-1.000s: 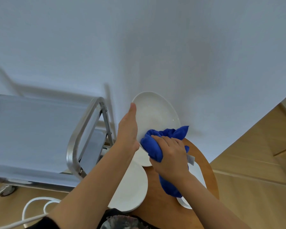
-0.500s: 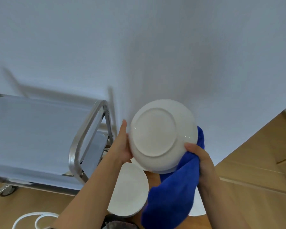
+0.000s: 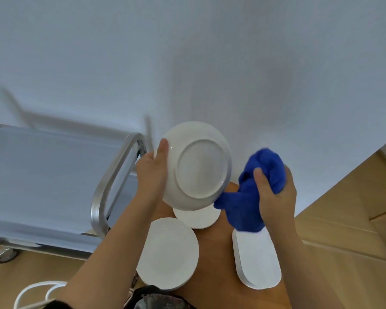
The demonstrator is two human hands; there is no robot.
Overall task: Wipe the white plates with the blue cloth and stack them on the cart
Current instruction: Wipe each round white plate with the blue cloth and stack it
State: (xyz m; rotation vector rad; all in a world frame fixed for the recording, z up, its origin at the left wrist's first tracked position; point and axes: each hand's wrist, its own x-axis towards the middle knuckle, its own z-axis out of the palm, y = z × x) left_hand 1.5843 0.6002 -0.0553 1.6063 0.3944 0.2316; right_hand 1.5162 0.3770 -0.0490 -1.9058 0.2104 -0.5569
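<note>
Wiping step, 1 plate (image 3: pixel 196 166) underside toward me, gripped by my left hand (image 3: pixel 152 172). Right hand (image 3: pixel 276 195) clutches blue cloth (image 3: pixel 252 192), just beside rim. Next, probably: wipe underside, then the cart (image 3: pixel 54 175).

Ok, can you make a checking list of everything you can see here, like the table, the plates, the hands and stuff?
Surface: round wooden table, bearing plates.
Job's things: held plate, underside toward the camera; blue cloth beside it; three plate piles on the table; cart top bare.
Clutter: dark item at bottom edge, unclear.
Hands: left hand holds the plate's edge; right hand grips the cloth.
Cables: white cord on the floor.
Surroundings: white wall, wooden floor.
</note>
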